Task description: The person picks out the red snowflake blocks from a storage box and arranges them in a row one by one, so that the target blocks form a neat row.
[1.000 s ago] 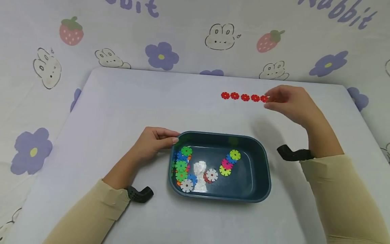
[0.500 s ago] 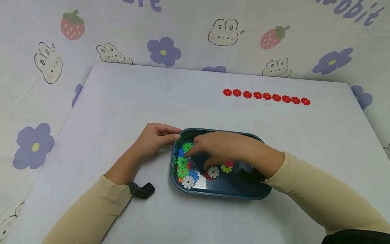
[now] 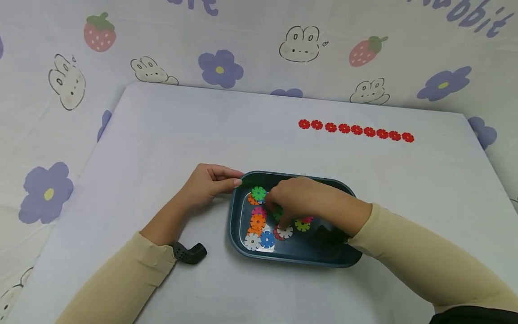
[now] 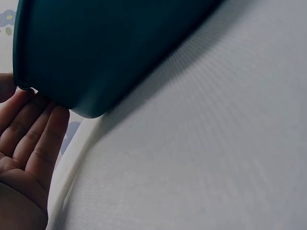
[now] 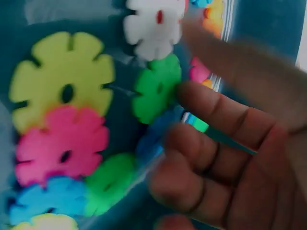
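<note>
A dark teal plastic tray [image 3: 299, 248] holds several flower-shaped notched discs in mixed colours. My left hand [image 3: 208, 186] grips the tray's far left corner, thumb at the rim and fingers against the outer wall [image 4: 105, 48]. Inside the tray, my right hand [image 3: 301, 198] reaches down among the discs. In the right wrist view its index fingertip is beside a green disc [image 5: 158, 88], near a white disc [image 5: 153, 28]; the thumb is blurred and nothing is visibly pinched. Green [image 3: 259, 193], orange [image 3: 257, 221] and white [image 3: 252, 241] discs lie along the tray's left side.
Several red discs [image 3: 357, 130] form a row near the far right of the white tabletop [image 3: 182, 121]. Behind the table hangs a printed cloth [image 3: 259, 58]. A black wrist camera [image 3: 190, 253] sits on the left wrist.
My right hand has left the row of red discs and come into the tray, where discs on the left side have been shifted, some toward the right. The left hand keeps its grip.
</note>
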`<state>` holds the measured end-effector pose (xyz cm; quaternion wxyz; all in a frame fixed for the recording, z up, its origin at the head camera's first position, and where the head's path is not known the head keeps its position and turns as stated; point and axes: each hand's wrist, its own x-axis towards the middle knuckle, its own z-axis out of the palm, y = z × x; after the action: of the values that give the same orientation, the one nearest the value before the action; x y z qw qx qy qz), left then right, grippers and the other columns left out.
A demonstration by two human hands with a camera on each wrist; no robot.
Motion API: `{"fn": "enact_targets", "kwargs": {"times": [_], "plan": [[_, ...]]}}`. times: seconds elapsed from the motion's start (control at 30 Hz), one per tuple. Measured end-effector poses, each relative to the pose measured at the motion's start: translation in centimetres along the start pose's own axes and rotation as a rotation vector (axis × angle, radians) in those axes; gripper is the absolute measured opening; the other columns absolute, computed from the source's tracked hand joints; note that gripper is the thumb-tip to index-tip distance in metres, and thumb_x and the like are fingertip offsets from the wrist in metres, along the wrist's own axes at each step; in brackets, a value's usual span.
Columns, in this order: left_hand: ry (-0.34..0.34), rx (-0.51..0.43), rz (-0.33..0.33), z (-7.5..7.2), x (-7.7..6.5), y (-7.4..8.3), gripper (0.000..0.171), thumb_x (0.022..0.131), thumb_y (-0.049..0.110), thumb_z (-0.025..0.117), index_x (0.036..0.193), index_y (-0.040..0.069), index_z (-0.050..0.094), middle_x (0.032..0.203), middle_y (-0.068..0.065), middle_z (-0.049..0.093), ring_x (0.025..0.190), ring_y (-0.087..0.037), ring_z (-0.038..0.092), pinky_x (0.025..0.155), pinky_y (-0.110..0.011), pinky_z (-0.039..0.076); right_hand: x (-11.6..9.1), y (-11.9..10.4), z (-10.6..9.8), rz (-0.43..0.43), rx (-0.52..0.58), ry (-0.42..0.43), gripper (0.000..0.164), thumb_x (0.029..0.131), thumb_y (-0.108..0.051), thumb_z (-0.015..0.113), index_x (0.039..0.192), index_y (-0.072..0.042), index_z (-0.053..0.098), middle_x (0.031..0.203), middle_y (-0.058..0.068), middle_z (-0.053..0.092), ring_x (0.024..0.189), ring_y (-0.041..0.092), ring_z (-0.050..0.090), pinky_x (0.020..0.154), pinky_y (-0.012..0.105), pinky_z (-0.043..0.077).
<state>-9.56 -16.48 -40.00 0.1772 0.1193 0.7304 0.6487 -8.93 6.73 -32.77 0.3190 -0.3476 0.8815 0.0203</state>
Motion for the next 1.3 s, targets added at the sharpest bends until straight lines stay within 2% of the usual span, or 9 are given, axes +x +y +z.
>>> {"fn": "enact_targets", "kwargs": {"times": [0.13,0.3,0.4,0.5,0.63,0.7,0.93,1.07,1.3], "plan": [[0.001,-0.003,0.002,-0.1,0.0,0.0,0.027,0.09,0.013,0.072,0.113,-0.002,0.072,0.106,-0.016,0.074,0.091,-0.016,0.074,0.085,-0.03,0.058,-0.4,0.1,0.6,0.041,0.016,-0.064,0.043,0.067,-0.047,0.089,0.093,-0.02,0.067,0.083,-0.006,0.067,0.078,0.015,0.059,0.067,0.03,0.051],[0.013,0.0,0.008,-0.2,0.0,0.1,0.027,0.09,0.013,0.072,0.113,-0.002,0.072,0.105,-0.017,0.074,0.09,-0.016,0.074,0.084,-0.03,0.058,-0.5,0.0,1.3,-0.025,0.02,-0.017,0.057,0.069,-0.038,0.089,0.117,-0.023,0.064,0.1,-0.006,0.071,0.092,0.015,0.063,0.076,0.032,0.055],[0.018,-0.002,0.007,-0.2,-0.1,0.2,0.027,0.09,0.013,0.071,0.113,-0.002,0.071,0.105,-0.017,0.074,0.09,-0.015,0.074,0.084,-0.03,0.058,-0.4,0.0,1.4,-0.07,0.028,0.014,0.051,0.074,-0.033,0.087,0.119,-0.024,0.065,0.108,-0.004,0.071,0.096,0.015,0.063,0.081,0.035,0.056],[0.015,-0.006,0.008,-0.2,0.0,0.2,0.028,0.09,0.013,0.071,0.114,-0.003,0.071,0.106,-0.018,0.074,0.089,-0.015,0.074,0.084,-0.03,0.059,-0.3,0.0,1.4,-0.098,0.025,0.038,0.035,0.078,-0.032,0.084,0.108,-0.022,0.069,0.104,-0.004,0.071,0.092,0.014,0.061,0.081,0.033,0.056],[0.011,-0.013,0.008,-0.1,-0.1,0.2,0.028,0.09,0.012,0.071,0.114,-0.003,0.071,0.106,-0.018,0.074,0.089,-0.015,0.074,0.084,-0.03,0.059,-0.1,0.0,1.5,-0.092,0.032,0.039,0.021,0.079,-0.029,0.083,0.092,-0.022,0.068,0.094,-0.006,0.067,0.084,0.012,0.057,0.073,0.027,0.053],[0.01,-0.017,0.006,-0.1,-0.1,0.2,0.028,0.09,0.012,0.072,0.114,-0.003,0.071,0.106,-0.018,0.074,0.089,-0.015,0.074,0.083,-0.03,0.059,0.0,0.0,1.7,-0.1,0.038,0.038,0.017,0.081,-0.027,0.08,0.091,-0.021,0.067,0.089,-0.005,0.064,0.08,0.012,0.056,0.067,0.025,0.051],[0.005,-0.026,0.004,0.2,-0.1,0.2,0.028,0.09,0.012,0.071,0.113,-0.003,0.071,0.107,-0.018,0.074,0.09,-0.015,0.074,0.083,-0.03,0.059,0.1,0.2,2.3,-0.142,0.004,0.088,0.03,0.089,-0.022,0.066,0.118,-0.018,0.07,0.098,-0.001,0.067,0.081,0.013,0.057,0.073,0.025,0.053],[0.001,-0.034,0.001,0.2,-0.1,0.2,0.027,0.09,0.011,0.071,0.113,-0.004,0.071,0.107,-0.018,0.074,0.09,-0.015,0.074,0.083,-0.03,0.059,-0.1,0.2,2.1,-0.15,0.013,0.132,0.029,0.089,-0.023,0.064,0.116,-0.019,0.073,0.104,0.0,0.069,0.083,0.013,0.058,0.073,0.026,0.053],[-0.001,-0.038,0.0,0.2,-0.2,0.3,0.028,0.09,0.011,0.071,0.114,-0.003,0.071,0.106,-0.016,0.074,0.09,-0.016,0.074,0.083,-0.031,0.059,-0.6,0.3,1.0,-0.177,0.066,0.177,0.024,0.092,-0.027,0.065,0.111,-0.019,0.076,0.099,-0.003,0.067,0.084,0.012,0.057,0.076,0.026,0.053]]}}
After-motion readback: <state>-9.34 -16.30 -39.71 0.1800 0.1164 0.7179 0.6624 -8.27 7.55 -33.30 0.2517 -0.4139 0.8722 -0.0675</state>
